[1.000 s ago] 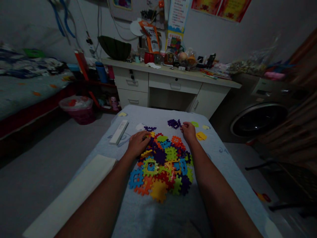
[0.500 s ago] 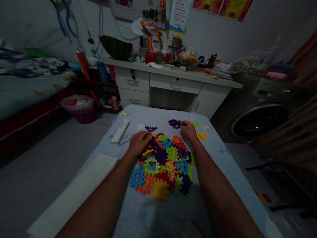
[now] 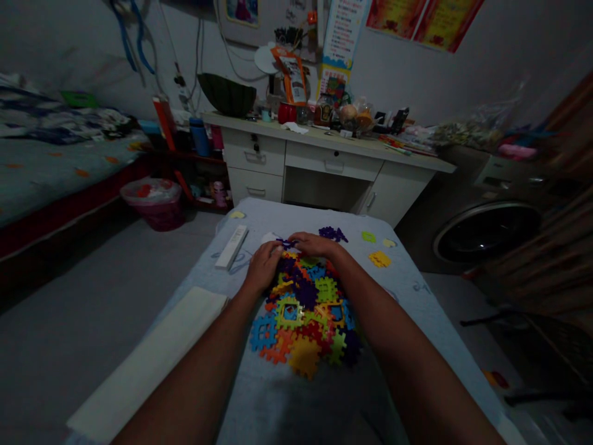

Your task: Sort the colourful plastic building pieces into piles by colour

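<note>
A purple interlocking plastic tile (image 3: 287,244) lies at the far edge of a heap of colourful interlocking tiles (image 3: 303,315). My left hand (image 3: 265,264) is at its left end, fingers closed on the edge. From the right, my right hand (image 3: 312,244) reaches over the heap, its fingers closed on the same tile; the fingertips are partly hidden. More purple tiles (image 3: 332,233) lie together just beyond my right wrist. The heap holds yellow, orange, green, blue, red and purple tiles, some with window-like openings.
Right of the heap lie a yellow tile (image 3: 380,259) and a green square tile (image 3: 369,236). A white narrow box (image 3: 231,247) and a long pale folded sheet (image 3: 152,361) lie on the left side of the cloth-covered table (image 3: 296,213). A cluttered desk (image 3: 333,139) stands beyond.
My right hand has let go of the purple tiles at the right and moved left to the tile beside my left hand. My left hand has shifted slightly. The view has moved a little.
</note>
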The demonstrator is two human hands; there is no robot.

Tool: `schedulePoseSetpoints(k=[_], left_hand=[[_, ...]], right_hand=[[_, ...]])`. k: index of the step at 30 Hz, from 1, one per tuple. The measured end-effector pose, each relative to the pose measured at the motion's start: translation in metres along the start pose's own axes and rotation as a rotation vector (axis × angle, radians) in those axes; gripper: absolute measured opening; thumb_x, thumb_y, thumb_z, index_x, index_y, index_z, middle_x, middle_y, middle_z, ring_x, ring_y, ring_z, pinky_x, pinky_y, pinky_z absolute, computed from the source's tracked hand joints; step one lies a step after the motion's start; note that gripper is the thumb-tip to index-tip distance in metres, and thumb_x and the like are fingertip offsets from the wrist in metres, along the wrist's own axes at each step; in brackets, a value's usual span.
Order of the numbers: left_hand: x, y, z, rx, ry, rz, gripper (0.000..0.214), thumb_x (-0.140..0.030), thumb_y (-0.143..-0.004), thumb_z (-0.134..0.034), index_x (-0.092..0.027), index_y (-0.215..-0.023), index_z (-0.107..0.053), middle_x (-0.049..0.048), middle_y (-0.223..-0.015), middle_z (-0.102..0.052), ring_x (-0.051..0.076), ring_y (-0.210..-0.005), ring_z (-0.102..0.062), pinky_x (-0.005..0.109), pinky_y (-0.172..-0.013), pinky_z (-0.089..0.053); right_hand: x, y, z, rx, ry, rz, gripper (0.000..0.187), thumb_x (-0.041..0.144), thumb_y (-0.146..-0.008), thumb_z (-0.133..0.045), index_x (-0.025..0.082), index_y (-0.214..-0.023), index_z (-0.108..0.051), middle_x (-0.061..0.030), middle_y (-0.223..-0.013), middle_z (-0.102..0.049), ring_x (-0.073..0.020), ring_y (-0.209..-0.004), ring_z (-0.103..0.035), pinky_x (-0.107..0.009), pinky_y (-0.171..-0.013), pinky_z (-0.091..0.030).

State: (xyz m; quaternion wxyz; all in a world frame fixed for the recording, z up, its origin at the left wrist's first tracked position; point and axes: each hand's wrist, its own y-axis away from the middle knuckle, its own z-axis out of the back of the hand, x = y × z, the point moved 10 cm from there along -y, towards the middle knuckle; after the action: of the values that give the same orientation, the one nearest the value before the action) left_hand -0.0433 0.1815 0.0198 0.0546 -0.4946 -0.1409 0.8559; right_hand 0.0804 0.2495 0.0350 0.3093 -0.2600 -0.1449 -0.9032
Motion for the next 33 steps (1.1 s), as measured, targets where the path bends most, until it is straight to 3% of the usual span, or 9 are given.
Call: schedulePoseSetpoints(k=[4,8,16,23,26,29,33], left_hand=[[0.001,-0.001,0.001,-0.015,-0.016,-0.003,0.045,-0.042,-0.093,-0.04,-0.021,-0.129,-0.056,0.0106,-0.138,-0.056,0.024,-0.134,-0.046,0.043,-0.115,-0.032],[0.0,0.001,0.0,0.0,-0.016,0.028,0.047,-0.041,-0.092,-0.041,-0.021,-0.132,-0.055,0.0102,-0.143,-0.053,0.024,-0.138,-0.043,0.044,-0.117,-0.029],[-0.003,0.003,-0.006,0.095,0.039,0.063,0.036,-0.042,-0.089,-0.045,-0.025,-0.111,-0.067,0.0037,-0.116,-0.071,0.024,-0.114,-0.062,0.039,-0.102,-0.044],[0.004,0.003,-0.006,0.086,0.281,0.111,0.039,-0.043,-0.079,-0.057,-0.019,-0.108,-0.066,0.0057,-0.108,-0.072,0.023,-0.102,-0.066,0.037,-0.094,-0.051],[0.0,0.004,-0.007,0.122,0.289,0.104,0.038,-0.045,-0.079,-0.057,-0.019,-0.103,-0.068,0.0054,-0.103,-0.073,0.024,-0.098,-0.067,0.037,-0.09,-0.052],[-0.001,0.005,-0.006,0.119,0.272,0.108,0.037,-0.045,-0.079,-0.057,-0.019,-0.104,-0.068,0.0058,-0.101,-0.073,0.024,-0.096,-0.067,0.038,-0.089,-0.052],[-0.001,0.006,-0.007,0.123,0.233,0.103,0.036,-0.044,-0.08,-0.057,-0.019,-0.103,-0.068,0.0057,-0.101,-0.073,0.023,-0.095,-0.067,0.038,-0.09,-0.051]], right_hand=[[-0.002,-0.008,-0.01,-0.018,0.088,-0.032,0.041,0.005,-0.075,-0.058,0.021,-0.11,-0.071,-0.0042,-0.12,-0.07,-0.0197,-0.111,-0.063,-0.031,-0.101,-0.045],[0.01,0.004,-0.013,-0.032,0.068,0.03,0.032,0.004,-0.073,-0.059,0.019,-0.097,-0.074,-0.0039,-0.105,-0.073,-0.018,-0.098,-0.065,-0.028,-0.092,-0.048],[0.029,0.024,-0.016,-0.033,-0.072,0.058,0.036,0.0,-0.071,-0.055,0.017,-0.099,-0.07,0.002,-0.079,-0.067,-0.0126,-0.072,-0.057,-0.022,-0.07,-0.045],[0.05,0.033,-0.033,0.037,-0.189,0.131,0.041,-0.001,-0.064,-0.059,0.017,-0.1,-0.068,0.0007,-0.091,-0.07,-0.0154,-0.084,-0.06,-0.025,-0.078,-0.048],[0.036,0.037,-0.022,-0.005,-0.302,0.073,0.037,0.002,-0.069,-0.06,0.017,-0.103,-0.067,-0.0002,-0.091,-0.071,-0.0145,-0.083,-0.062,-0.026,-0.079,-0.05],[0.001,0.05,0.013,-0.158,-0.408,-0.016,0.026,0.008,-0.076,-0.06,0.016,-0.099,-0.068,-0.0029,-0.093,-0.072,-0.0147,-0.086,-0.065,-0.028,-0.082,-0.051],[-0.054,0.091,0.057,-0.391,-0.284,-0.151,0.017,0.012,-0.078,-0.057,0.018,-0.083,-0.072,-0.002,-0.09,-0.073,-0.017,-0.088,-0.064,-0.032,-0.087,-0.049]])
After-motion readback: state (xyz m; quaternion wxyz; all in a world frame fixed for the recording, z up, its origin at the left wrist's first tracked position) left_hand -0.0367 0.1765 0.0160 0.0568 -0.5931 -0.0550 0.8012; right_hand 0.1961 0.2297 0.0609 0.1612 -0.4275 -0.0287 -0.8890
